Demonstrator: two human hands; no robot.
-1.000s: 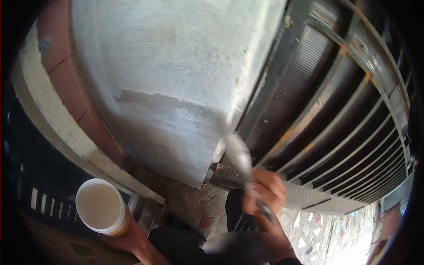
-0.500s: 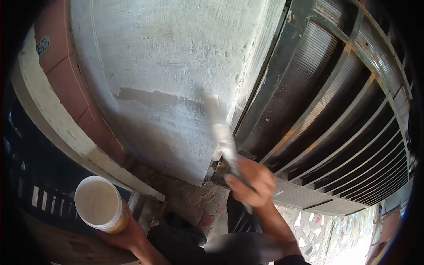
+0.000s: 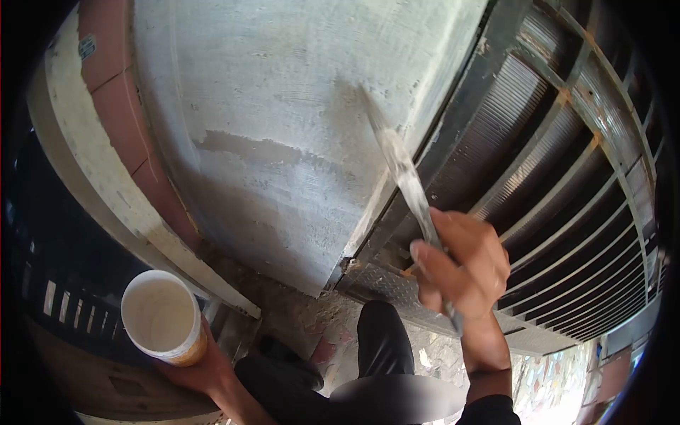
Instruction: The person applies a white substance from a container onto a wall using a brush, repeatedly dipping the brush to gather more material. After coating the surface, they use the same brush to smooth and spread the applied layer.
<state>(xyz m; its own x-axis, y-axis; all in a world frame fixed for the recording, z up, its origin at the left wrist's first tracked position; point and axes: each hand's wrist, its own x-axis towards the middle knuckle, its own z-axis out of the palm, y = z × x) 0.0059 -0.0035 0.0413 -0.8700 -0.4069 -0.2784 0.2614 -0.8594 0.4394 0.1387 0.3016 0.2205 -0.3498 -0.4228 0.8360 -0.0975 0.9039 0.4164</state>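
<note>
A paintbrush, its ferrule smeared with white paint, is gripped by the handle in my right hand. Its bristle tip reaches the upper right part of the whitish painted wall panel, close to the panel's right edge. A darker grey strip crosses the panel to the left of the brush. At lower left, my left hand wraps round a white plastic tub, held tilted with its mouth towards me. Whitish residue coats the inside of the tub.
A dark metal gate with rusty bars stands along the panel's right side. Reddish tiles and a pale curved ledge run down the left. Below are my dark-trousered legs and a mosaic floor.
My right hand has moved right and up with the paintbrush, whose tip is now higher on the panel. The left hand keeps hold of the tub. The view has shifted slightly.
</note>
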